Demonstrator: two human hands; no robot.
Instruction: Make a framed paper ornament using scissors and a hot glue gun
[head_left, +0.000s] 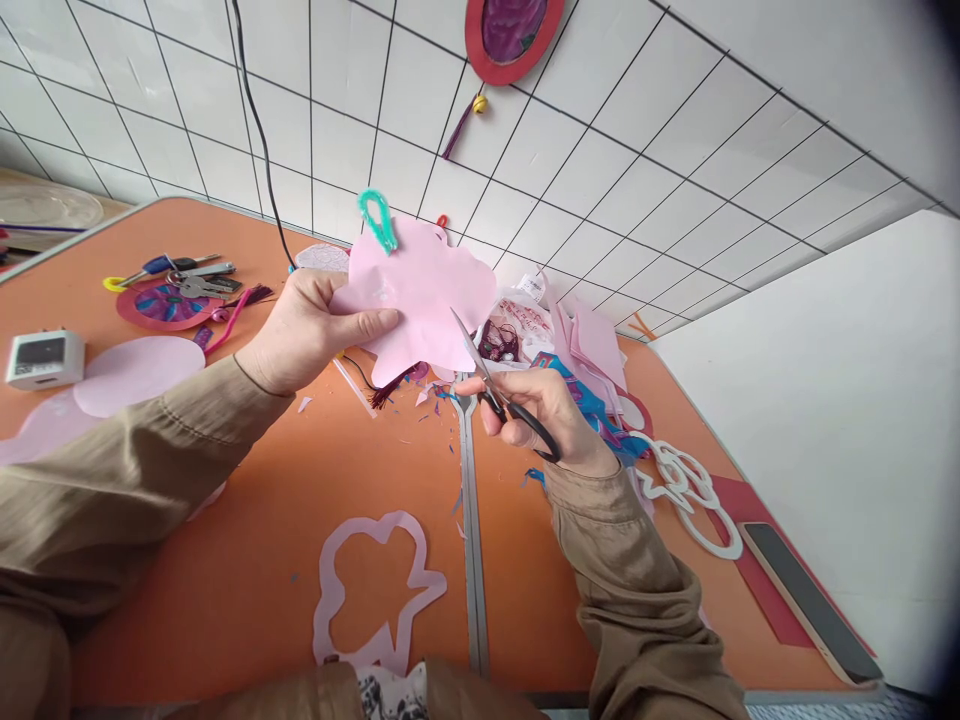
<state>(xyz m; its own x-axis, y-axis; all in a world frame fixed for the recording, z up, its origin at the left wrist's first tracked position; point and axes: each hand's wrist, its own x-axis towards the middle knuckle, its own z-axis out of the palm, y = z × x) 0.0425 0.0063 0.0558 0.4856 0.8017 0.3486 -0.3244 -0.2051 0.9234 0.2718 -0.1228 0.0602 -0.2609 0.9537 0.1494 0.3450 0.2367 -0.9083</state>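
Observation:
My left hand (311,325) pinches the left side of a pink cut-out shape (424,290), thumb on top, and holds it up above the table. A green fuzzy loop (377,220) stands at the upper left edge of that shape. My right hand (544,415) is closed round the black handles of a pair of scissors (501,398). The scissors' blades point up and left, with the tips at the lower right part of the pink shape.
On the orange table (262,560) a pink outline (326,600) lies near the front. Keys (199,280) and a white charger (46,358) are at the left. White cut-outs (709,510), a phone (806,600) and pink paper (589,345) lie at the right. Tiled wall (345,120) behind.

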